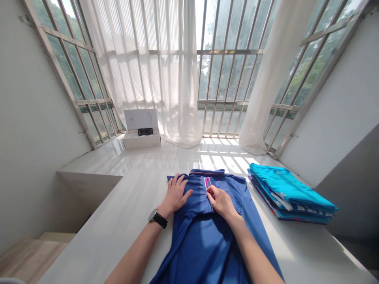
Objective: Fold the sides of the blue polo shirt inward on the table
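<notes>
A dark blue polo shirt (pixel 204 240) lies front side up on the white table, its collar at the far end and its lower part running out of view towards me. Spread flat on the shirt's left shoulder, my left hand (pixel 177 194) has its fingers apart; a watch (pixel 158 218) is on that wrist. At the neck opening, the fingers of my right hand (pixel 220 200) are curled together on the striped placket (pixel 207 182). They hide part of the placket. The cloth is bunched below my left hand.
A stack of folded clothes (pixel 290 191), bright blue on top, sits to the right of the shirt. On the sill behind stands an open white box (pixel 142 141) with a black object (pixel 145 131) in it. White curtains (pixel 177 79) hang before barred windows.
</notes>
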{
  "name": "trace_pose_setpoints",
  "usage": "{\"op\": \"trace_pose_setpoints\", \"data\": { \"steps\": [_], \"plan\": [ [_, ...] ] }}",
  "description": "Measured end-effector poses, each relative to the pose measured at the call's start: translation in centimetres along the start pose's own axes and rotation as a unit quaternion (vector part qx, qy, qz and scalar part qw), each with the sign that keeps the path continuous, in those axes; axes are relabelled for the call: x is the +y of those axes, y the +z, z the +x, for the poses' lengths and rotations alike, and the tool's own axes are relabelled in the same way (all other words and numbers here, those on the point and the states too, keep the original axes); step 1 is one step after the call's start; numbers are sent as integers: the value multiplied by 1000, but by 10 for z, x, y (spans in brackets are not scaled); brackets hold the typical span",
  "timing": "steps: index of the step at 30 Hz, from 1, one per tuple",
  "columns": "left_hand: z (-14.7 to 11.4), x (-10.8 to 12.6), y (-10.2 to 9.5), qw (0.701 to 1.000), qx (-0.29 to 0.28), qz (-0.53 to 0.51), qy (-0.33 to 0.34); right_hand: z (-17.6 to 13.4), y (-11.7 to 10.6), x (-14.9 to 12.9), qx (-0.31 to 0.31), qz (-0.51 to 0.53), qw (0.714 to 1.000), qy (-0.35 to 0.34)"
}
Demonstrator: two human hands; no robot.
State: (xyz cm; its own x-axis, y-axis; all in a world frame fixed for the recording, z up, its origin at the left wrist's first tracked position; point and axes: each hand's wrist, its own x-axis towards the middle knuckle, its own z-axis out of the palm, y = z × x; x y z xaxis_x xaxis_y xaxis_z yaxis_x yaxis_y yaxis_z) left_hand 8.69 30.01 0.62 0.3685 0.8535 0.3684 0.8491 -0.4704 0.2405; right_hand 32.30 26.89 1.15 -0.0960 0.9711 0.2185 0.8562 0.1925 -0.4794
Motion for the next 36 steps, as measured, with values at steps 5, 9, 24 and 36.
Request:
{"op": "trace_pose_setpoints", "data": {
  "steps": [5,9,24,36],
  "plan": [
    [-7,26,2,998,-46,-22,40,-1,0,-1,5,-9,1000,1],
    [-14,36,7,992,-108,-24,60,-1,1,1,8,-15,1000,-5],
    [-17,37,10,987,-152,-14,47,5,16,21,86,-12,995,-53],
    [-10,41,-2,988,-146,-21,54,5,18,27,85,-18,996,-5]
  ]
}}
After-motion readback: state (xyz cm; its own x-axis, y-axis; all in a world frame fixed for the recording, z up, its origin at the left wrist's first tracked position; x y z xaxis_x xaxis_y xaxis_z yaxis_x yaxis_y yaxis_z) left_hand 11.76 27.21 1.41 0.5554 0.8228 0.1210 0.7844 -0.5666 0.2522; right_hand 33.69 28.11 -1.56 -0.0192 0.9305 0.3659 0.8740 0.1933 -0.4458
